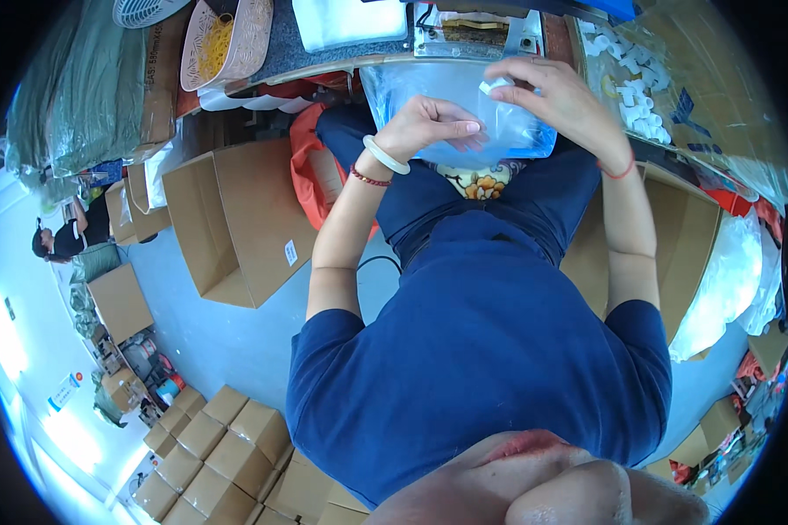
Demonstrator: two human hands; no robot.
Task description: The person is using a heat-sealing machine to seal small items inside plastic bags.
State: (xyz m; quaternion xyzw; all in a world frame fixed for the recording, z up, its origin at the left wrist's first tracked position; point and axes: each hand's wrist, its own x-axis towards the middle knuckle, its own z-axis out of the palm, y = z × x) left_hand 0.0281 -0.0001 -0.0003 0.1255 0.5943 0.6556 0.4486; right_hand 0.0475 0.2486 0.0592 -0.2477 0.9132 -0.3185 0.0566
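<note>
My right hand (556,94) pinches a small white piece (496,86), which looks like plastic, between thumb and fingers. To its left my left hand (433,127) has its thumb against its bent fingers. Those fingertips look hazy, as if seen through a clear plastic bag (486,156) they grip. Both hands are above my lap, where a blue container (545,143) lined with clear plastic stands against the bench edge. Many similar small white pieces (636,101) lie at the right on the bench.
A metal bench device (477,35) stands ahead, beside a stack of white bags (350,24). A basket (252,48) holds yellow rubber bands. Open cartons (236,219) flank my legs. Stacked boxes (223,446) stand lower left. Another person (66,236) is at far left.
</note>
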